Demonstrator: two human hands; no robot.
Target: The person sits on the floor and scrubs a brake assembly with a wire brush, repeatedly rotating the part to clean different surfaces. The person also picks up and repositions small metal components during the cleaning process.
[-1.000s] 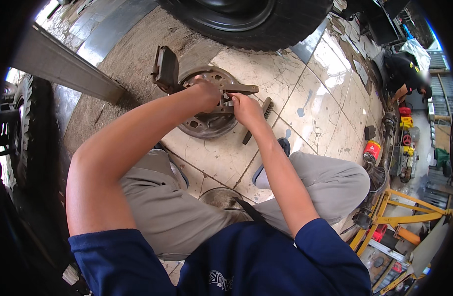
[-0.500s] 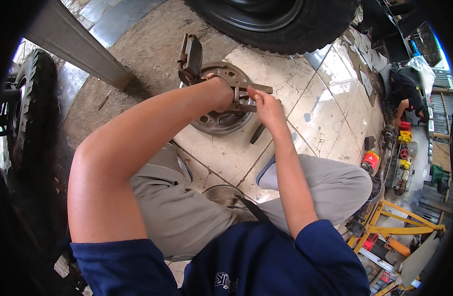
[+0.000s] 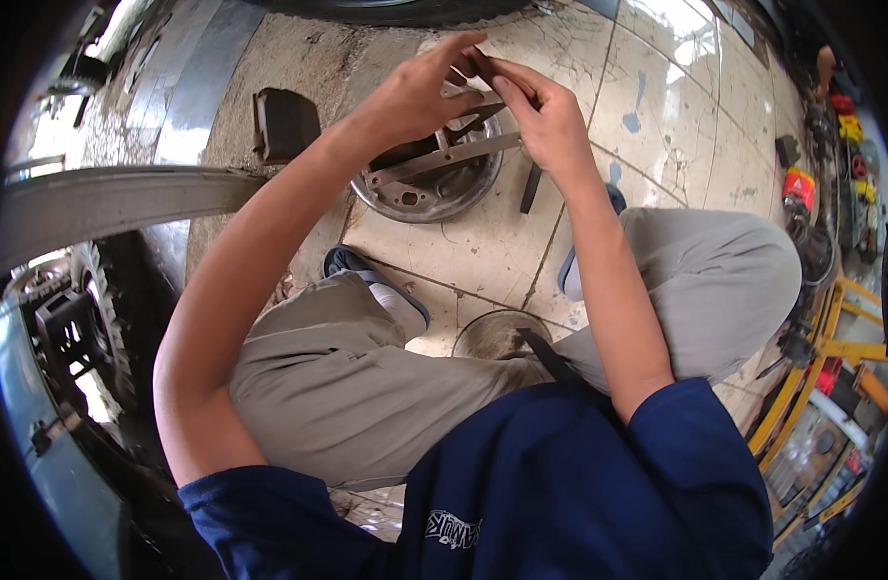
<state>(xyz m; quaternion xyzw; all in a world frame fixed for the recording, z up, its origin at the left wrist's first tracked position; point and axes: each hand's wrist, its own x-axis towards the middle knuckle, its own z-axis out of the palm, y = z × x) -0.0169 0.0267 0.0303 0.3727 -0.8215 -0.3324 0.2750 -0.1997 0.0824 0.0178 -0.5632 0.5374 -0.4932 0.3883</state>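
Observation:
My left hand [image 3: 410, 101] is raised over a round, worn metal plate [image 3: 410, 203], its index finger stretched out and the other fingers apart. Facing it, my right hand [image 3: 552, 121] pinches a small dark brown metal piece [image 3: 481, 66] between thumb and fingers. The left fingertips come close to or touch this piece; its full shape is hidden by the hands. A flat metal bar [image 3: 444, 158] with holes lies across the plate, passing below both hands. Left of the plate, a dark block-like part [image 3: 287, 126] sits by my left wrist.
A dark strip [image 3: 531, 188] lies on the tiles right of the plate. A grey beam [image 3: 115, 208] and a tyre [image 3: 120, 319] are at left, another tyre [image 3: 396, 10] at the far edge. At right stand a red can [image 3: 800, 188], a yellow frame [image 3: 830, 338] and part of another person [image 3: 826, 63].
Both hands have come up off the plate, with the brown piece now between them. My view has shifted, so the tyre ahead shows less.

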